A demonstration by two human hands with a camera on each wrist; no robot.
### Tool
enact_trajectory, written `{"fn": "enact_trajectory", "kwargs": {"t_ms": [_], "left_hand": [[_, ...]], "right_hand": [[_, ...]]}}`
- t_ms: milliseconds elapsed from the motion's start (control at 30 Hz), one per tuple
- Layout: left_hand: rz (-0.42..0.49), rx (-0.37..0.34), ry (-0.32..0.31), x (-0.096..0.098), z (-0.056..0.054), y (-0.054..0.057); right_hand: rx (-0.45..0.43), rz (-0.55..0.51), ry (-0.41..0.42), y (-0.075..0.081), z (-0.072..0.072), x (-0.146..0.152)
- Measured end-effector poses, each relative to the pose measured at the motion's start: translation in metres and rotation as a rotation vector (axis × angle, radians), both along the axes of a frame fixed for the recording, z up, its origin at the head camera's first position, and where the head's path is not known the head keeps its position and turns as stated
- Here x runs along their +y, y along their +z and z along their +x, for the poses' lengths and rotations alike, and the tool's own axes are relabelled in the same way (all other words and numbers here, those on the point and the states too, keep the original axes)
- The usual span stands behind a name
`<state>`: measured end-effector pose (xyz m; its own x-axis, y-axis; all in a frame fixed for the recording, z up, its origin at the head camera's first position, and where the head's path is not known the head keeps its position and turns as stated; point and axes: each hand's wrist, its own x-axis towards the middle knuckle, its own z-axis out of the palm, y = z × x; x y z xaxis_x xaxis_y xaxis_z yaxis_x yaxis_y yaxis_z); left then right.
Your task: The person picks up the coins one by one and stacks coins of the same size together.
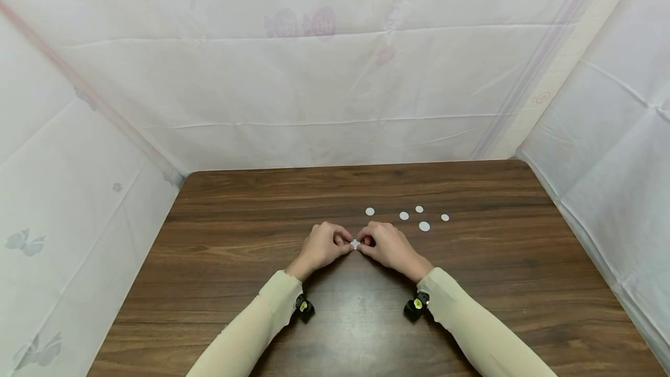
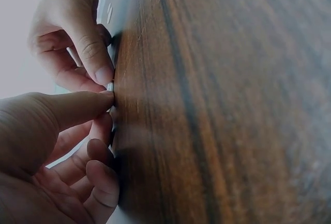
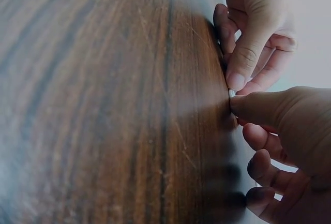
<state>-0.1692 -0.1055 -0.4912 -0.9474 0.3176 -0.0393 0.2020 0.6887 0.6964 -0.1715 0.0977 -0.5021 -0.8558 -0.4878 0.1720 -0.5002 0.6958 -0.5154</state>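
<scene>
White pc (image 1: pixel 355 244) | just below frame ctr | betw. L hand (image 1: pixel 320 247) & R hand (image 1: pixel 387 244), neither clearly nearer | both pinching its edges | long axis: can't tell from here

You have bare table (image 1: pixel 225 237) left of your left hand (image 1: pixel 321 246), and room between your sleeves (image 1: pixel 246 324), narrowed by the black wrist units (image 1: pixel 305 309). Pinching the small white piece (image 1: pixel 355 244) closes the gap to your right hand (image 1: pixel 389 246). Beyond it lie five white discs (image 1: pixel 404 216) (flat, low obstacles); sheeting (image 1: pixel 314 92) walls the far edge.
</scene>
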Motion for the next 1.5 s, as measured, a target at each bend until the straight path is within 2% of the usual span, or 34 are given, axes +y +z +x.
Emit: {"fn": "enact_trajectory", "kwargs": {"t_ms": [400,700,1500], "left_hand": [[-0.005,-0.012,0.006,-0.003,0.007,-0.002],[0.009,-0.027,-0.001,-0.003,0.011,-0.007],[0.003,0.005,-0.012,-0.002,0.001,0.000]], "right_hand": [[-0.005,0.011,0.003,-0.002,0.005,-0.003],[-0.018,0.015,0.009,-0.004,0.011,-0.002],[0.000,-0.007,0.028,0.002,0.000,0.001]]}}
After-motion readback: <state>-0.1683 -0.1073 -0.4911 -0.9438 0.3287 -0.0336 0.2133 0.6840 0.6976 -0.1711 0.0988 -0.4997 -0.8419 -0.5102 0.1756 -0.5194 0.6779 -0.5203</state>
